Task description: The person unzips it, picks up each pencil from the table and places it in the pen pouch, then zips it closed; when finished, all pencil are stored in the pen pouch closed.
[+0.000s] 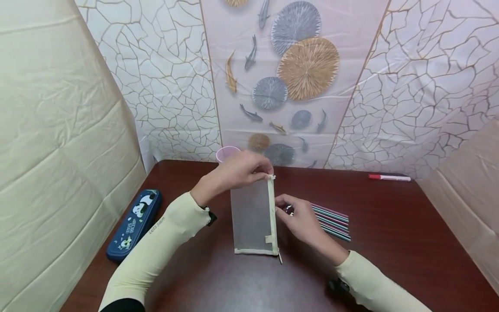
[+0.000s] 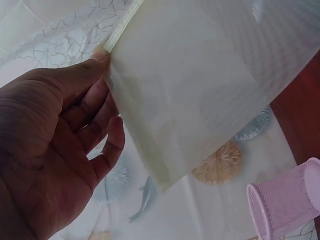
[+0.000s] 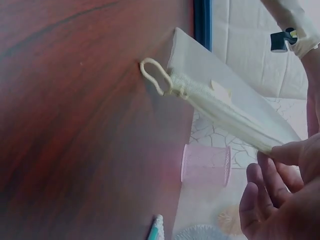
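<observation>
A pale, see-through zip pouch (image 1: 251, 216) stands on edge, its cream zip side facing right, with a looped zip pull (image 1: 280, 256) at the near lower corner. My left hand (image 1: 243, 170) pinches its upper far corner between thumb and fingers, seen closer in the left wrist view. Partway down the zip edge, my right hand (image 1: 302, 219) pinches the cream band with thumb and forefinger; the right wrist view shows its other fingers (image 3: 248, 205) loosely bent. Several shiny pencils (image 1: 331, 222) lie side by side just beyond my right hand, which partly covers them.
A dark blue panda pencil case (image 1: 134, 225) lies along the left table edge. Behind my left hand stands a pink mesh cup (image 1: 226, 152), seen on its side in the left wrist view. At the back right lies a red-capped white marker (image 1: 390, 177).
</observation>
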`<state>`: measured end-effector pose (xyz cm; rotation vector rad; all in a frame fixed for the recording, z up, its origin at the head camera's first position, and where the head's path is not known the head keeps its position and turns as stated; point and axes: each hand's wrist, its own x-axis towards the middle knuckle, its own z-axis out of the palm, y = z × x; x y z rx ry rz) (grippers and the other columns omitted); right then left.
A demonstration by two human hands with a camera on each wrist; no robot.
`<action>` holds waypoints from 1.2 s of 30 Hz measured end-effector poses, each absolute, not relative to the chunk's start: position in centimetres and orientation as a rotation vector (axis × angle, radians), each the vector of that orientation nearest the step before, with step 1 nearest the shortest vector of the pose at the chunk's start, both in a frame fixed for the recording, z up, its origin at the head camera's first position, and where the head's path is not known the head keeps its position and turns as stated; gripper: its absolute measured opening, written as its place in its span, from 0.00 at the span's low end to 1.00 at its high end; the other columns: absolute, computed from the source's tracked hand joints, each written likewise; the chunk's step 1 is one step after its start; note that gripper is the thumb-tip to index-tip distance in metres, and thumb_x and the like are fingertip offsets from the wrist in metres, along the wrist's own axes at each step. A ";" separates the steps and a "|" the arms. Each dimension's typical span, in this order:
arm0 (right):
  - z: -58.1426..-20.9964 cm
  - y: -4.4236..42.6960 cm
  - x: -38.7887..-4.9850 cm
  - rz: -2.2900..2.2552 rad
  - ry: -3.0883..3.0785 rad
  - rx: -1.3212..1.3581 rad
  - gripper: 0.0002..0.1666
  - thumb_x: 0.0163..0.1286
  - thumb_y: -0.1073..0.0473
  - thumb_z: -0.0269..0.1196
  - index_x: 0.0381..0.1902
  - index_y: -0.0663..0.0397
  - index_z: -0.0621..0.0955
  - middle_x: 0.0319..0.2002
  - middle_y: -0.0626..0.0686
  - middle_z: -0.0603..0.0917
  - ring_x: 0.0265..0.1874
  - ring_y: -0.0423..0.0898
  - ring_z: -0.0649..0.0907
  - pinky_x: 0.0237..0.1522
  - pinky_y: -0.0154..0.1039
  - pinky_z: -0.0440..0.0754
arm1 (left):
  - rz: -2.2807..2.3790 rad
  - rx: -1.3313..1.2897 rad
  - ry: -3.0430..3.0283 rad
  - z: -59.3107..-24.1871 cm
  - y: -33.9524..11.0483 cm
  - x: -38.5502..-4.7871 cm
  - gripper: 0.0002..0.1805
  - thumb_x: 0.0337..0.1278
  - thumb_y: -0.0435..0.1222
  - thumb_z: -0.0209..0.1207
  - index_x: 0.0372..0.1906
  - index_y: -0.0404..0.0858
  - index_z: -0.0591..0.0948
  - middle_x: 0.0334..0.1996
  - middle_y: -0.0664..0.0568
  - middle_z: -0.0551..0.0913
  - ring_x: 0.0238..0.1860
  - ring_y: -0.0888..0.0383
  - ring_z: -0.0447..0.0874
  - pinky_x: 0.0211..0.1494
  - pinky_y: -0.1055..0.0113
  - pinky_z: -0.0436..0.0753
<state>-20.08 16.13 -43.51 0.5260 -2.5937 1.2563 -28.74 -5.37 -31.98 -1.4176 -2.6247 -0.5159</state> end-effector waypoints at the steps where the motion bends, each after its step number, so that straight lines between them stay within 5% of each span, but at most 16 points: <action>1: -43.7 16.1 -20.1 1.271 -2.591 0.516 0.08 0.71 0.62 0.68 0.43 0.43 0.89 0.36 0.42 0.91 0.35 0.37 0.85 0.40 0.41 0.87 | -0.516 -1.405 -2.624 -32.2 -5.3 -28.7 0.05 0.71 0.40 0.67 0.45 0.45 0.89 0.41 0.59 0.91 0.41 0.64 0.87 0.47 0.68 0.86; 9: -44.4 16.3 -20.3 1.474 -2.549 0.450 0.09 0.70 0.63 0.70 0.45 0.44 0.87 0.35 0.45 0.92 0.35 0.39 0.88 0.41 0.34 0.85 | -0.393 -1.267 -2.477 -35.0 -5.3 -28.0 0.17 0.66 0.41 0.71 0.56 0.44 0.81 0.49 0.56 0.86 0.53 0.59 0.84 0.60 0.60 0.82; 12: -44.6 16.6 -20.4 1.481 -2.548 0.416 0.07 0.70 0.62 0.71 0.43 0.44 0.87 0.34 0.45 0.92 0.34 0.40 0.88 0.40 0.32 0.86 | -0.241 -1.178 -2.380 -36.2 -5.3 -26.9 0.19 0.63 0.43 0.72 0.53 0.45 0.79 0.48 0.56 0.84 0.55 0.57 0.82 0.57 0.58 0.77; 17: -44.6 16.8 -20.6 1.452 -2.558 0.364 0.05 0.68 0.60 0.74 0.38 0.43 0.88 0.32 0.45 0.92 0.33 0.41 0.88 0.39 0.33 0.86 | -0.144 -1.093 -2.377 -38.2 -5.0 -24.7 0.14 0.66 0.47 0.69 0.44 0.47 0.76 0.34 0.59 0.83 0.41 0.59 0.84 0.47 0.60 0.72; 22: -44.6 16.5 -20.7 1.411 -2.570 0.400 0.03 0.69 0.59 0.73 0.40 0.48 0.89 0.34 0.47 0.92 0.34 0.40 0.88 0.39 0.34 0.84 | -0.340 -0.999 -2.590 -40.0 -4.9 -23.4 0.16 0.71 0.52 0.65 0.47 0.47 0.75 0.24 0.65 0.82 0.29 0.66 0.81 0.50 0.60 0.72; 30: -45.0 16.3 -21.2 1.514 -2.574 0.455 0.04 0.70 0.64 0.71 0.40 0.49 0.89 0.37 0.49 0.93 0.38 0.40 0.89 0.44 0.32 0.86 | -0.606 -0.928 -2.771 -41.9 -4.5 -22.4 0.33 0.63 0.62 0.66 0.59 0.44 0.72 0.27 0.69 0.85 0.25 0.72 0.78 0.54 0.60 0.75; 36: -45.4 16.2 -21.5 1.872 -2.554 0.363 0.06 0.69 0.64 0.71 0.43 0.59 0.89 0.38 0.53 0.93 0.38 0.37 0.89 0.43 0.34 0.88 | -0.689 -0.903 -2.825 -42.4 -4.5 -21.8 0.33 0.63 0.59 0.68 0.62 0.43 0.72 0.27 0.69 0.84 0.25 0.73 0.78 0.57 0.58 0.77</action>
